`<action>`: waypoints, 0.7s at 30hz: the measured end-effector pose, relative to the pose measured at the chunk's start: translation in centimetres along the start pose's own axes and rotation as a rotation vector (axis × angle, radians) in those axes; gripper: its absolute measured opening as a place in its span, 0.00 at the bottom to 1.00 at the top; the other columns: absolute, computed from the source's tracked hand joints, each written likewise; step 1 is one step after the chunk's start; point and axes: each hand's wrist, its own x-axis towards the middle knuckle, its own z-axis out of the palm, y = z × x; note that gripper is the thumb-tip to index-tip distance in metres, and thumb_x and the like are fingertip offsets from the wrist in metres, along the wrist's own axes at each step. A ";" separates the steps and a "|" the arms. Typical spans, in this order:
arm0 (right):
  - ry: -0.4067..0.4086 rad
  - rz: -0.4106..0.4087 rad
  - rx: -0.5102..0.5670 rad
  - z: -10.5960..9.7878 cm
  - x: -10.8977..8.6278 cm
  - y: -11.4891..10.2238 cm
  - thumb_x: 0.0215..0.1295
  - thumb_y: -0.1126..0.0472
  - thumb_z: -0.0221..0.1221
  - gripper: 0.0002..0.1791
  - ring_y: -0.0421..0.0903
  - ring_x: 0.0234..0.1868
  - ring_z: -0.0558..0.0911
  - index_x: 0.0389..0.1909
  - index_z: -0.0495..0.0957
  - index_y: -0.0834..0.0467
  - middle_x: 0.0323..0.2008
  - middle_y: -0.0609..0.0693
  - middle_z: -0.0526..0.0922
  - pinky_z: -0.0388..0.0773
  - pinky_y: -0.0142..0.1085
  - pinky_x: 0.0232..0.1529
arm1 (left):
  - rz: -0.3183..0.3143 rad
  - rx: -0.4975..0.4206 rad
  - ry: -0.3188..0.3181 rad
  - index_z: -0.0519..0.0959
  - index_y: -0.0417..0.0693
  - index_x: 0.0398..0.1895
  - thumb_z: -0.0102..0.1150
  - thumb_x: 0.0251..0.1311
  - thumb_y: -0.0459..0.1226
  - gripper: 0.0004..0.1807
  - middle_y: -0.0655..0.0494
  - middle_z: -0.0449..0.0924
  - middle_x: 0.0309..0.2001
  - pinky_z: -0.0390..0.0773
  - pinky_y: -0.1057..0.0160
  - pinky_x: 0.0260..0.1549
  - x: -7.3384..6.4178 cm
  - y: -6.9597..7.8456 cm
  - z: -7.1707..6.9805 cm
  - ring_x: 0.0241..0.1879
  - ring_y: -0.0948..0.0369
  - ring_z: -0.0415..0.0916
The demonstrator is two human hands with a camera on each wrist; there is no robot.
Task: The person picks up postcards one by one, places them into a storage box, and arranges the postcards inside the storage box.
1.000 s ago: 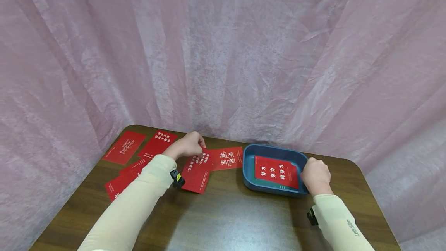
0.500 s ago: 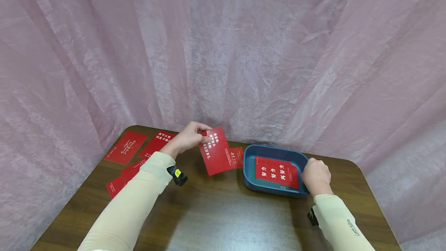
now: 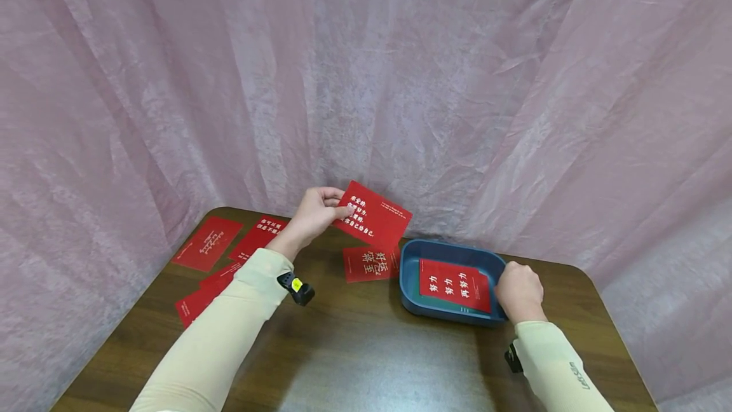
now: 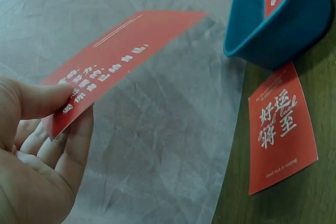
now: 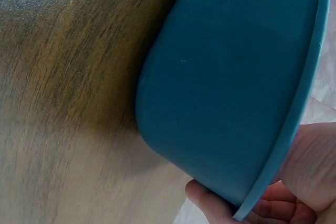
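Note:
My left hand (image 3: pixel 316 213) pinches a red card (image 3: pixel 380 213) with white lettering by its left end, thumb on top and fingers beneath. The card is held up off the table, tilted, left of a blue bin (image 3: pixel 417 311). Below it, another red card (image 3: pixel 363 264) lies flat against the bin's left side; the left wrist view shows its white characters (image 4: pixel 275 116). My right hand (image 3: pixel 519 291) grips the bin's right wall; in the right wrist view a thumb (image 5: pixel 207 200) presses the outside. Inside the bin lies a red card (image 3: pixel 446 275) over something green.
Several red cards lie at the table's left, among them one at the far corner (image 3: pixel 207 243) and one beside it (image 3: pixel 260 237); my left forearm (image 3: pixel 214 336) partly covers others. A pink curtain (image 3: pixel 366 81) hangs close behind the brown table (image 3: pixel 354 348).
My left hand has lifted the red card off the table, moved it up and slightly right, and turned it. The card beneath is now uncovered. My right hand and the bin have stayed put.

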 end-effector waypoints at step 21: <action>-0.003 0.021 0.001 -0.3 0.0 -0.1 0.50 0.63 0.61 0.18 0.59 0.22 0.78 0.37 0.75 0.75 0.28 0.70 0.79 0.77 0.51 0.19 | 0.193 -0.113 0.014 0.74 0.42 0.46 0.68 0.48 0.30 0.20 0.44 0.84 0.38 0.82 0.61 0.31 -0.6 2.8 3.5 0.32 0.59 0.83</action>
